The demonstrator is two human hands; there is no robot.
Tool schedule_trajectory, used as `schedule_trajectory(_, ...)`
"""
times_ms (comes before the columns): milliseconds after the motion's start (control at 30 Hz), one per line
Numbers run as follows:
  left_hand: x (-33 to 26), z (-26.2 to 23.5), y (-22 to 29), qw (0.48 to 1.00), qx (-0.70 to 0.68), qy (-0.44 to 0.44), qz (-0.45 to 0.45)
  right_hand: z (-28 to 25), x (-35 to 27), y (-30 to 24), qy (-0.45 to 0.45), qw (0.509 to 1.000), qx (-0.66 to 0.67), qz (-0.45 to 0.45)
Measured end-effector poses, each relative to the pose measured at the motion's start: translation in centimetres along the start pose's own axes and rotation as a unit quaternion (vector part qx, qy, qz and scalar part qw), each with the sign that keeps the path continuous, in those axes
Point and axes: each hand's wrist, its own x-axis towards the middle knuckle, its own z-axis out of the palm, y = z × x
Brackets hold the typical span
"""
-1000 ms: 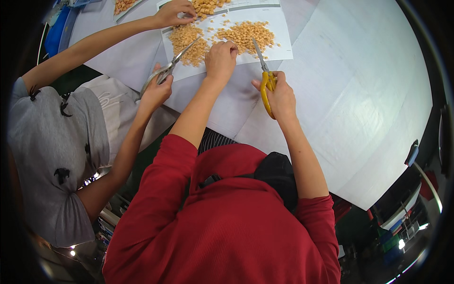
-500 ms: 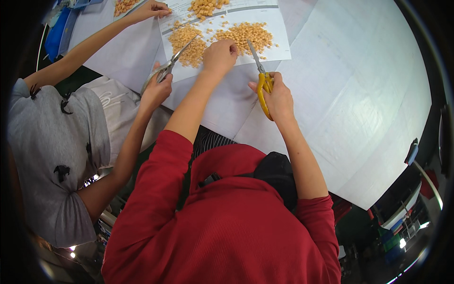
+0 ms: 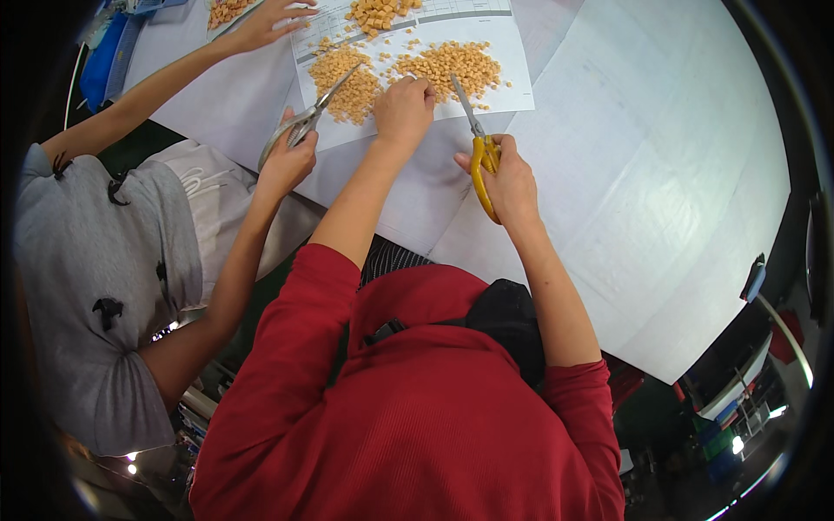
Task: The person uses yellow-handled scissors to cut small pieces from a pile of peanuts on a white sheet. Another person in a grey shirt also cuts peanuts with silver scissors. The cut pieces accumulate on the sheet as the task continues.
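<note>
My right hand [image 3: 511,181] is wrapped round yellow-handled scissors [image 3: 479,161], whose blades point up toward a pile of small orange-tan cubes [image 3: 452,65]. At the near edge of that pile, my left hand [image 3: 404,111] is closed with its fingers curled. Whatever it may pinch is hidden. To its left lies a second pile of small cubes [image 3: 347,91], and larger cubes [image 3: 380,12] form a heap farther back. All three heaps rest on a white printed sheet [image 3: 512,87].
At left, a co-worker in grey holds metal scissors [image 3: 304,126] over the left pile; their other hand [image 3: 261,24] hovers near the sheet. A blue bin [image 3: 113,61] and a tray of orange pieces [image 3: 228,12] are at the far left. White covering [image 3: 660,174] spreads over the table.
The co-worker's far hand has lifted off the sheet's edge and its fingers have spread. My left hand has turned slightly in place; my right hand and scissors have barely shifted.
</note>
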Motion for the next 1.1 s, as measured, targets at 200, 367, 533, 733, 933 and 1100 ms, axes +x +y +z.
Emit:
schedule_trajectory(200,0.8,-1.1,-2.0,0.906,-0.371,-0.101,-0.176,-0.4,-0.3,0.0,-0.024,1.0,-0.005,-0.009)
schedule_trajectory(367,1.0,-3.0,-1.9,0.869,-0.424,-0.166,-0.195,-0.2,-0.4,-0.2,-0.034,0.999,-0.004,-0.031)
schedule_trajectory(533,1.1,-3.5,-2.2,0.891,-0.385,-0.189,-0.148,-0.3,-0.3,-0.5,-0.041,0.998,-0.025,-0.031)
schedule_trajectory(733,1.4,-3.2,-2.5,0.907,-0.355,-0.187,-0.127,-0.2,-0.1,-0.2,-0.033,0.998,-0.043,-0.036)
schedule_trajectory(933,0.4,-2.1,-1.8,0.954,-0.254,-0.098,-0.124,-0.4,0.1,-0.2,-0.033,0.999,-0.043,-0.003)
schedule_trajectory(1100,-1.8,-0.3,0.0,0.995,-0.088,-0.006,-0.049,-0.2,0.3,0.4,-0.018,0.999,-0.042,0.004)
